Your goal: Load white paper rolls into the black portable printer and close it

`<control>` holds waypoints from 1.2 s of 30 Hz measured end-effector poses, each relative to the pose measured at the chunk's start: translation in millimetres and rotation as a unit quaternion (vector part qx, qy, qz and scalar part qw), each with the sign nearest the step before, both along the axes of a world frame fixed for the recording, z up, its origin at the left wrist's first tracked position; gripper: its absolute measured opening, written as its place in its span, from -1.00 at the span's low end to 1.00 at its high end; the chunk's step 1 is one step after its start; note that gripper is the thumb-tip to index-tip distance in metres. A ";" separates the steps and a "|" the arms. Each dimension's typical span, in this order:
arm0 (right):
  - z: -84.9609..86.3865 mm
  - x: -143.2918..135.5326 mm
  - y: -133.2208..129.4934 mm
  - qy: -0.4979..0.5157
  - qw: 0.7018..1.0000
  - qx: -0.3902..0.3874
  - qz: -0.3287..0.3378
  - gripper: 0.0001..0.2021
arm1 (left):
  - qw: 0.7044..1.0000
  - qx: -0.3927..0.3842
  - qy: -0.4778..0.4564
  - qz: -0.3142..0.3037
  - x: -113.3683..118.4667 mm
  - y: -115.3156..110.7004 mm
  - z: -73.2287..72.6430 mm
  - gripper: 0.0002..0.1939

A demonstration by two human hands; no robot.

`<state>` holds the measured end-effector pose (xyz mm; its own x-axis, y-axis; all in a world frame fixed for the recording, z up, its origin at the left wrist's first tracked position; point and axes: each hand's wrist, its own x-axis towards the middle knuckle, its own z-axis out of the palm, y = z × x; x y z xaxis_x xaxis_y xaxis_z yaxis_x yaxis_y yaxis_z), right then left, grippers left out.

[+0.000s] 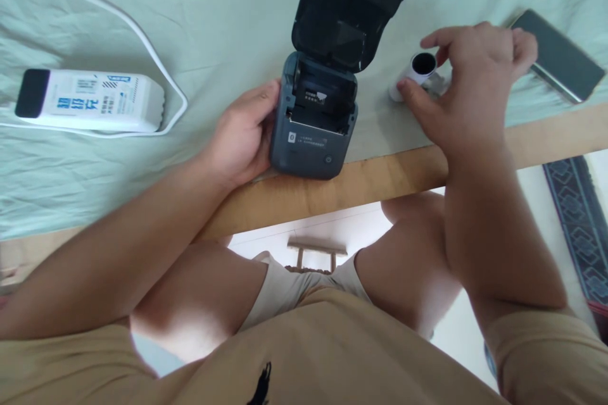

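Observation:
A dark portable printer (308,152) stands near the table's front edge with its black lid (349,6) swung up and its inner compartment facing up. My left hand (247,133) grips the printer's left side, thumb along the edge. To the right, my right hand (468,79) reaches over a small white paper roll (407,81) with a dark hollow core. The thumb touches the roll's near side; the index finger is bent beyond it, with a gap between fingertip and roll. Something whitish and clear lies beside the roll, partly hidden by the hand.
A white power bank-like box (95,100) with blue lettering lies at the left, a white cable (142,38) looped around it. A dark phone (560,57) rests at the right, beyond my right hand. The wooden table edge (327,196) runs in front of my legs.

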<state>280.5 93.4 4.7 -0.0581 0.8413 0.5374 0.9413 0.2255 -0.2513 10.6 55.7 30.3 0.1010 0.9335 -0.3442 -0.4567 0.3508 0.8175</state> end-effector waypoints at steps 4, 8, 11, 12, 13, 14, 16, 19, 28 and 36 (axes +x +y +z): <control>10.2 -4.5 -7.7 0.012 0.999 0.036 0.013 -0.63 | 1.000 -0.007 0.018 0.000 -0.9 0.6 -0.8 -0.45; 23.3 -17.7 -31.0 0.013 0.996 0.031 0.088 -0.62 | 1.000 -0.007 -0.001 -0.004 -4.3 -0.3 -5.0 -0.61; 18.6 -29.1 -44.2 0.041 0.984 0.009 0.174 -0.55 | 1.000 -0.006 -0.009 0.001 -6.3 -1.3 -7.7 -0.68; 14.1 -32.0 -46.5 0.053 0.981 -0.001 0.185 -0.55 | 1.000 -0.005 -0.006 0.003 -6.5 -1.6 -7.8 -0.67; 9.0 -34.2 -47.8 0.062 0.980 -0.012 0.189 -0.54 | 1.000 -0.003 -0.003 0.002 -6.5 -1.9 -7.4 -0.67; 3.7 -35.5 -48.3 0.068 0.979 -0.024 0.191 -0.54 | 1.000 0.001 0.001 -0.002 -6.4 -2.2 -6.8 -0.68; -5.2 -35.7 -47.5 0.078 0.975 -0.043 0.202 -0.52 | 1.000 0.008 0.012 -0.011 -6.1 -2.5 -5.4 -0.70; -11.6 -32.2 -45.5 0.090 0.971 -0.067 0.211 -0.54 | 0.999 0.019 0.027 -0.022 -6.5 -2.7 -5.4 -0.70; -11.6 -27.6 -43.2 0.083 0.971 -0.092 0.206 -0.54 | 1.000 0.012 -0.020 -0.013 -6.5 -2.1 -9.2 -0.73; -13.9 -23.3 -39.1 0.132 0.960 -0.094 0.226 -0.51 | 0.995 0.024 -0.088 -0.045 -7.9 1.1 -12.4 -0.52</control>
